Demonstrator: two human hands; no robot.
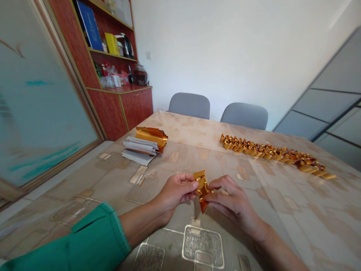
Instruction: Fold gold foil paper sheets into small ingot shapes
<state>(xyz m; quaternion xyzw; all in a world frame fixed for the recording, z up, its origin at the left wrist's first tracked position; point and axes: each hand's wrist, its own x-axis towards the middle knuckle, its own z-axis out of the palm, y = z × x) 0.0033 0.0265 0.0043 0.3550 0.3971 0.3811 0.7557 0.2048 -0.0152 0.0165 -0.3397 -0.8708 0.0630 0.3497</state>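
Observation:
Between my two hands, just above the table, is a piece of shiny gold foil paper [202,187], folded into a narrow shape with a pointed lower end. My left hand [180,192] pinches its left side between thumb and fingers. On the other side, my right hand [232,199] grips the right edge with thumb and fingertips. The fingers cover part of the folds. Further off to the left lies a stack of gold foil sheets [152,136] with pale-backed paper sheets [139,146] beside it. Many folded gold foil pieces [267,151] stand in long rows at the right.
A patterned cloth covers the table [180,128]. Two grey chairs [189,104] stand at its far edge, against a white wall. At the left are a red-brown cabinet [137,105] with filled shelves and a sliding glass door [42,98].

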